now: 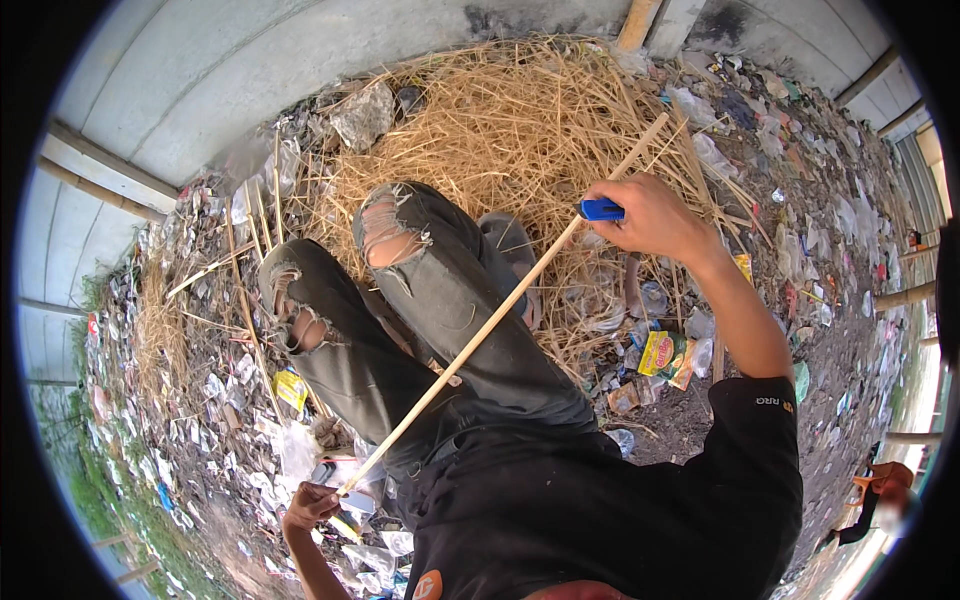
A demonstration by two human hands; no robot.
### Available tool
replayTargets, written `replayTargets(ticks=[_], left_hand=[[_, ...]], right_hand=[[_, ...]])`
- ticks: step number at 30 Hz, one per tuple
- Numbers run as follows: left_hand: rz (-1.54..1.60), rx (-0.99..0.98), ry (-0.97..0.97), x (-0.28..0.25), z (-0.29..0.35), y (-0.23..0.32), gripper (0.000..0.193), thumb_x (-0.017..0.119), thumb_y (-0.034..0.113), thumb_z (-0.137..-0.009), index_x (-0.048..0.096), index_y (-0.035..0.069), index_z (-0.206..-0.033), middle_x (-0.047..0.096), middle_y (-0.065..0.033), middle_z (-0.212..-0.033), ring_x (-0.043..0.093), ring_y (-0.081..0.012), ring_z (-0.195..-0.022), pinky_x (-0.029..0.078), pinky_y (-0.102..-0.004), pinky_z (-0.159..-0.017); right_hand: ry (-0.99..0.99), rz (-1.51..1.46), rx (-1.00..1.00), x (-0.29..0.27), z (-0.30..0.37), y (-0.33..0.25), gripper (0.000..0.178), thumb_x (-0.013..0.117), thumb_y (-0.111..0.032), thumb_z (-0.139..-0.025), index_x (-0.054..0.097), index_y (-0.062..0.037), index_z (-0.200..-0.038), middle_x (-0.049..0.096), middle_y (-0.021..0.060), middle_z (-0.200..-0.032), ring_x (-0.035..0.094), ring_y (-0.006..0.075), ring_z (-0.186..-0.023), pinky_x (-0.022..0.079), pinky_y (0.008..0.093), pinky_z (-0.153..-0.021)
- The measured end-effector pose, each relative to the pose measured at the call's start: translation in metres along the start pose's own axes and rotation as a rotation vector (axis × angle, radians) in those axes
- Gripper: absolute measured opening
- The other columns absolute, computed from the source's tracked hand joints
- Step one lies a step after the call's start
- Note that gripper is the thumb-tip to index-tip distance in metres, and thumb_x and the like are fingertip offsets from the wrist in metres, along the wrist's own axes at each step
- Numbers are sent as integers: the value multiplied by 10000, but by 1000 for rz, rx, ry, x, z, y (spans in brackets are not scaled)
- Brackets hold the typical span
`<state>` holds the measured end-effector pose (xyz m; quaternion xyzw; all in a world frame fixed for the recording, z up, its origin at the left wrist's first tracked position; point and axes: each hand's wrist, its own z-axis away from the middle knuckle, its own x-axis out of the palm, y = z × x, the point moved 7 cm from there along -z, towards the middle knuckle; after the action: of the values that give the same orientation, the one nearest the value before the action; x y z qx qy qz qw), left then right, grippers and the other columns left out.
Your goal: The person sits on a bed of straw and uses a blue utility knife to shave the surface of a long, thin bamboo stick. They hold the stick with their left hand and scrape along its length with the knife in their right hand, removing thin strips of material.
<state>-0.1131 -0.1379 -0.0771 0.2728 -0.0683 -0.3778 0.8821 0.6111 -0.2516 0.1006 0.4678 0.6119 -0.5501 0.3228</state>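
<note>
A long pale bamboo strip (500,312) runs slantwise across my lap, from low on the left to the upper right. Its lower end is pinched in the fingers of my left hand (311,505). My right hand (650,218) is closed around a blue-handled utility knife (602,209) that lies against the strip near its far end. The blade is hidden, and I cannot tell whether the right fingers grip the strip as well. Beneath the strip are my bent legs in torn dark trousers (440,280).
A heap of straw-like shavings (480,130) spreads beyond my knees, with a rock (363,116) beside it. Litter covers the ground, including a yellow-green packet (665,355). Loose strips (240,290) lie left of my legs. A grey wall (250,70) stands behind. Another person (880,495) is at far right.
</note>
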Motion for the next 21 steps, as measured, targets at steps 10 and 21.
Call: replayTargets(ticks=[10,21], left_hand=[[10,14,-34,-12,1,12,314,874,199,-879,781,-79,-991,725,-69,-759,701,-124,-658,587,-221,-607],[18,127,-297,112,6,96,349,660,305,-1062,714,-16,-936,443,62,-611,346,-45,-523,251,-249,-486]], right_hand=[[-418,143,62,26,-14,15,350,764,-237,-840,617,-6,-1058,690,194,-756,677,395,-683,521,478,-665],[417,-381,342,0,14,30,330,712,-345,-1012,577,-52,-941,448,-16,-686,410,95,-621,358,313,-578]])
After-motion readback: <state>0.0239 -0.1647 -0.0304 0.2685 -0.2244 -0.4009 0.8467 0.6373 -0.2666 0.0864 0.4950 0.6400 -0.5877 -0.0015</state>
